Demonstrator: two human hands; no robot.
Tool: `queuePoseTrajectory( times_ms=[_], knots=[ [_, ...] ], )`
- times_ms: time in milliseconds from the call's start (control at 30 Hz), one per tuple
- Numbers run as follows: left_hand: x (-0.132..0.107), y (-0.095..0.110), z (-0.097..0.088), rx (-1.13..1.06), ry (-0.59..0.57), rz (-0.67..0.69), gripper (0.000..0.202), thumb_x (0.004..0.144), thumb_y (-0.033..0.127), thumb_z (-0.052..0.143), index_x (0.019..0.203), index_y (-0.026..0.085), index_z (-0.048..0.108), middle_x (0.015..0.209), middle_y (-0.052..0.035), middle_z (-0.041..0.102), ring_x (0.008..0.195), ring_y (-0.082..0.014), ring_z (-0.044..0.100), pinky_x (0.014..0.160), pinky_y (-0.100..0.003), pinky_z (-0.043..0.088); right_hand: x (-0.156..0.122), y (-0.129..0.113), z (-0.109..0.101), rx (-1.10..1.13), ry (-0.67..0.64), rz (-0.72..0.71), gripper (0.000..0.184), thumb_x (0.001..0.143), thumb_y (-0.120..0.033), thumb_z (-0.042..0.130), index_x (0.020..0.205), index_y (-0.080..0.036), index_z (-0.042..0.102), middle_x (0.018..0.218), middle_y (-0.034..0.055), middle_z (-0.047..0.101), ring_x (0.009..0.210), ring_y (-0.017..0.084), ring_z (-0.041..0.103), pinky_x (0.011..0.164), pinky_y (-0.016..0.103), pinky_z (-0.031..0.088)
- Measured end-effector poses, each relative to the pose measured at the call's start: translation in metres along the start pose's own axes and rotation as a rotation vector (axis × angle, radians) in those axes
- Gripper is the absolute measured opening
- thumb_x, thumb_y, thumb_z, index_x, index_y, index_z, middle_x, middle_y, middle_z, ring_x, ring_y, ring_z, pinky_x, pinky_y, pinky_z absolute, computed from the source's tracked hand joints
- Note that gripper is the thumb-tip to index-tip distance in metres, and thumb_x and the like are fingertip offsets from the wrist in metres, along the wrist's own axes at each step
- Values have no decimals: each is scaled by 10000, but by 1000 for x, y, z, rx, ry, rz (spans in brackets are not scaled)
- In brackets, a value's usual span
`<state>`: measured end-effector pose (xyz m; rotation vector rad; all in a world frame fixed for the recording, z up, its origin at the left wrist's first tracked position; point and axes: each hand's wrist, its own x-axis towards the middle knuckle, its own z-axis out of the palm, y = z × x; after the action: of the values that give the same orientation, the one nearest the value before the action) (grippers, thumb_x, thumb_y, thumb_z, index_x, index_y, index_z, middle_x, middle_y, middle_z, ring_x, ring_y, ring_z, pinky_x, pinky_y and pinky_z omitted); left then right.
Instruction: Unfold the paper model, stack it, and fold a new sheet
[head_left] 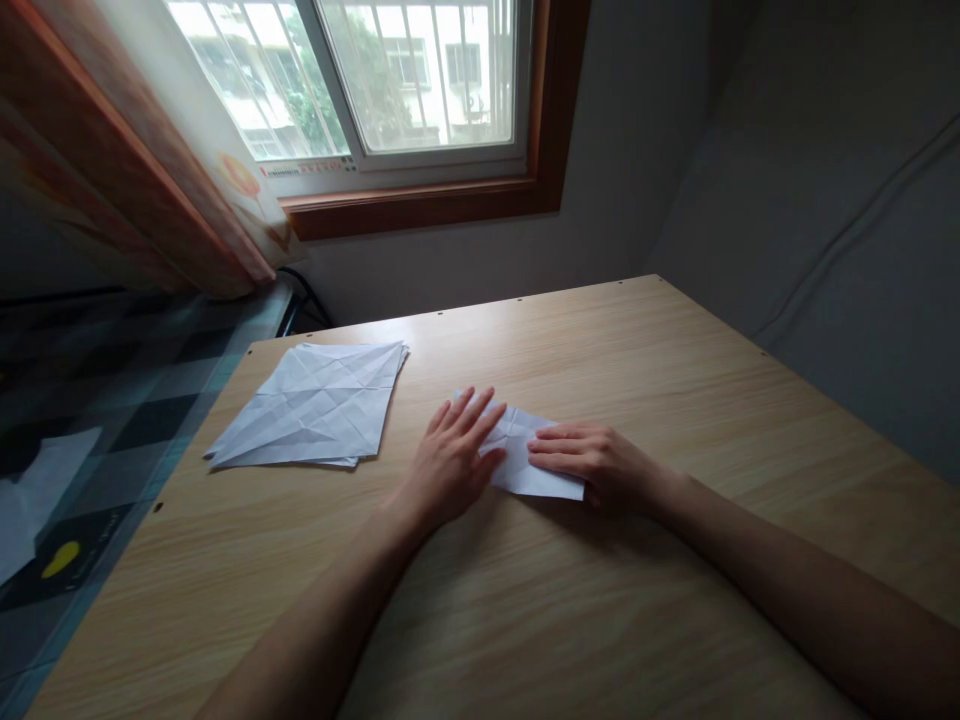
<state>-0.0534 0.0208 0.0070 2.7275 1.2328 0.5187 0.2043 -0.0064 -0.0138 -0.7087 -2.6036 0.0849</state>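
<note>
White paper: the creased white sheet (525, 468) lies on the desk (300, 610) between the two hands, its near right corner pointing towards the right wrist; it looks folded smaller than the sheets in the stack (319, 405).
Left hand: the left hand (448, 462) lies palm down over the sheet's left end, its fingers (475, 409) spread and nearly straight, resting on the paper rather than gripping it.
Right hand: the right hand (600, 460) lays its fingers (562, 446) close together across the sheet's right part; the thumb is hidden, so I cannot tell whether it pinches the edge from below.
Creased stack: well to the left of the sheet, its corners not quite lined up.
Crease work: this seems to be pressing or aligning a fold; best to anchor one end lightly, match the edges, then run a fingertip firmly outward from the middle.
Wood surface: flat backing should help a sharp line; uneven pressure could skew the paper.
</note>
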Motion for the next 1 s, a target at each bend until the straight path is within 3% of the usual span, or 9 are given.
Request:
queuePoseTrajectory(
  times_ms=[67, 133, 267, 433, 567, 667, 733, 833, 1000],
  knots=[
    [0, -1, 5, 46, -177, 36, 511, 959, 403, 411, 1441, 234, 416, 1536, -87, 376, 1431, -311, 293, 1153, -522, 226, -3, 0, 0, 47, -10, 11, 517, 716, -91, 527, 1220, -132, 635, 1259, 95, 666, 1203, 257, 599, 1024, 410, 497],
    [1, -2, 7, 93, -259, -1, 559, 956, 471, 388, 1472, 257, 366, 1557, -88, 334, 1443, -339, 258, 1148, -556, 194, -5, 1, -1, 80, 4, 18, 502, 700, -61, 514, 1174, -140, 660, 1234, 93, 680, 1198, 244, 605, 1027, 399, 496],
    [0, -6, 3, 142, -312, -26, 678, 907, 588, 423, 1500, 281, 303, 1588, -107, 249, 1457, -386, 184, 1141, -585, 155, -8, 3, -3, 139, 58, 45, 391, 751, -31, 517, 1071, -175, 690, 1170, 76, 712, 1128, 208, 648, 1027, 370, 494],
    [-1, -9, -2, 149, -374, 1, 727, 900, 628, 399, 1521, 286, 237, 1603, -120, 186, 1469, -390, 121, 1146, -588, 126, -8, 4, -8, 196, 127, 151, 132, 880, -173, 587, 955, -205, 690, 1038, 70, 744, 997, 203, 686, 913, 357, 542],
    [-1, -11, -5, 144, -415, 21, 682, 930, 607, 340, 1525, 297, 216, 1609, -114, 156, 1475, -381, 82, 1149, -585, 123, -1, 4, -8, 190, 168, 305, 129, 923, -236, 562, 897, -187, 678, 942, 86, 735, 900, 216, 665, 807, 354, 534],
    [-2, -12, -6, 154, -418, 28, 642, 950, 552, 330, 1525, 289, 217, 1608, -106, 167, 1477, -371, 89, 1152, -580, 133, 8, 3, -4, 158, 172, 468, 175, 934, -252, 538, 858, -168, 672, 844, 88, 711, 850, 230, 636, 780, 363, 513],
    [-3, -12, -6, 161, -398, 32, 624, 952, 504, 357, 1522, 281, 234, 1604, -105, 188, 1474, -370, 113, 1149, -584, 144, 15, 2, -1, 145, 175, 545, 147, 922, -231, 545, 951, -157, 670, 906, 94, 708, 890, 238, 624, 805, 370, 503],
    [-3, -11, -4, 153, -349, 27, 573, 951, 418, 380, 1501, 279, 298, 1590, -92, 248, 1463, -363, 178, 1141, -596, 165, 21, 1, 3, 120, 152, 591, 260, 887, -195, 585, 1140, -151, 627, 1074, 107, 688, 1009, 248, 598, 893, 384, 479],
    [1, -3, 1, 128, -198, 2, 580, 963, 463, 363, 1495, 235, 320, 1544, -89, 361, 1442, -371, 232, 1141, -628, 123, 22, 0, 4, 36, 63, 612, 245, 907, -227, 575, 1132, -159, 642, 1030, 100, 666, 1006, 252, 576, 904, 381, 463]
  ],
)
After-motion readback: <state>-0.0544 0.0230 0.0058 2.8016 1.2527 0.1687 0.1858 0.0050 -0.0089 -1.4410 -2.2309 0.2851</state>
